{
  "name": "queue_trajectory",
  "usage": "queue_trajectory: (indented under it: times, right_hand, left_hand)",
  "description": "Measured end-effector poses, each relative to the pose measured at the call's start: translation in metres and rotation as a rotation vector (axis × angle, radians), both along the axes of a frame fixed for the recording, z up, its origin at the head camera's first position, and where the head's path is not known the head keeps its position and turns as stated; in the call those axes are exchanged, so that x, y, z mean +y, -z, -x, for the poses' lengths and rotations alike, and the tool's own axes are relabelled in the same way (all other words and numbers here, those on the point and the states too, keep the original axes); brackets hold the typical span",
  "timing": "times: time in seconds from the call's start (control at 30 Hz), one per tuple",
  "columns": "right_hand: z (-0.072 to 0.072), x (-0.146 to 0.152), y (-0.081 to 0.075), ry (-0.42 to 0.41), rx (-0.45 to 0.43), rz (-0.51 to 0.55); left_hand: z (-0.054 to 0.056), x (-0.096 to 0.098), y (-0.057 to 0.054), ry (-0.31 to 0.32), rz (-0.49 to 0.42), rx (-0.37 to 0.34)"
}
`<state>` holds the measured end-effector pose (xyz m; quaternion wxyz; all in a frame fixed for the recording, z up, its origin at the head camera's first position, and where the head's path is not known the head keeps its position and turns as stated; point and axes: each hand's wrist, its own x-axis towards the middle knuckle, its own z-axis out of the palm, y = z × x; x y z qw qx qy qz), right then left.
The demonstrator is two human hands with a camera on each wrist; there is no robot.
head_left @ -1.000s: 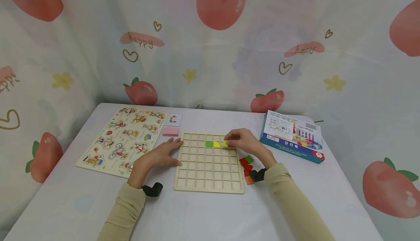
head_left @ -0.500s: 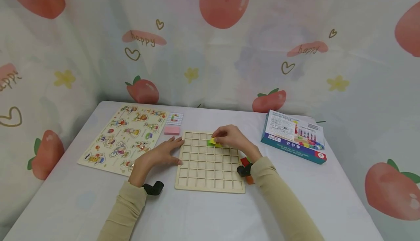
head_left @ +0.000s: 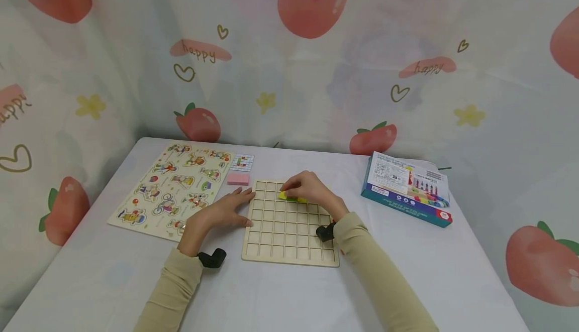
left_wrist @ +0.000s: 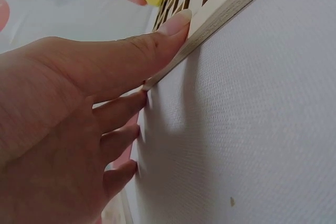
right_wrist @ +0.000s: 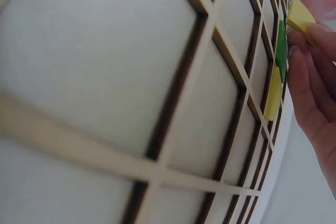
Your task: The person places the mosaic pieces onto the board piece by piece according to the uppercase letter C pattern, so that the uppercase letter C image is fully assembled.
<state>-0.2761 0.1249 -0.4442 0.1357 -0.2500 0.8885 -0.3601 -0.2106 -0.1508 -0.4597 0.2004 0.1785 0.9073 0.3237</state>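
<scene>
In the head view we see the left hand (head_left: 221, 213) at the left edge of the grid board (head_left: 289, 262), its fingers spread apart and its thumb on that edge. The right hand (head_left: 309, 189) pinches a yellow tile (head_left: 282, 195) near the board's far edge, a little left of its middle. A picture board (head_left: 181, 191) lies by the left edge of the table (head_left: 271, 297), with a grid card (head_left: 243, 162) and a pink block (head_left: 237, 179) just beside its right edge. A box (head_left: 407, 189) lies towards the table's far right corner.

From the left wrist we see the thumb tip resting on the board's rim, while the other fingers reach forward, apart from one another.

From the right wrist we see the thumb and fingertips clamped on the yellow tile, which is tilted, beyond a green tile (right_wrist: 281, 51) and a second yellow piece (right_wrist: 273, 95) lying in the grid. We cannot tell whether the held tile touches the board.
</scene>
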Motion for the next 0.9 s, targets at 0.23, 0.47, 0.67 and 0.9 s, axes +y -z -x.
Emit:
queue_trajectory:
  times: [0.23,0.47,0.67,0.9]
  right_hand:
    - [0.000,-0.009,0.001,-0.018,0.056,-0.112]
    - [-0.004,-0.016,-0.001,-0.084,0.171,-0.205]
    - [-0.006,-0.017,0.000,-0.060,0.165,-0.195]
    - [-0.009,-0.014,-0.002,-0.060,0.183,-0.184]
  left_hand:
    - [0.000,0.001,0.000,-0.003,0.009,0.000]
    - [0.001,0.001,-0.001,-0.004,0.006,0.001]
    - [0.002,0.001,0.000,0.000,0.017,-0.002]
    - [0.000,0.000,-0.001,-0.003,0.011,-0.002]
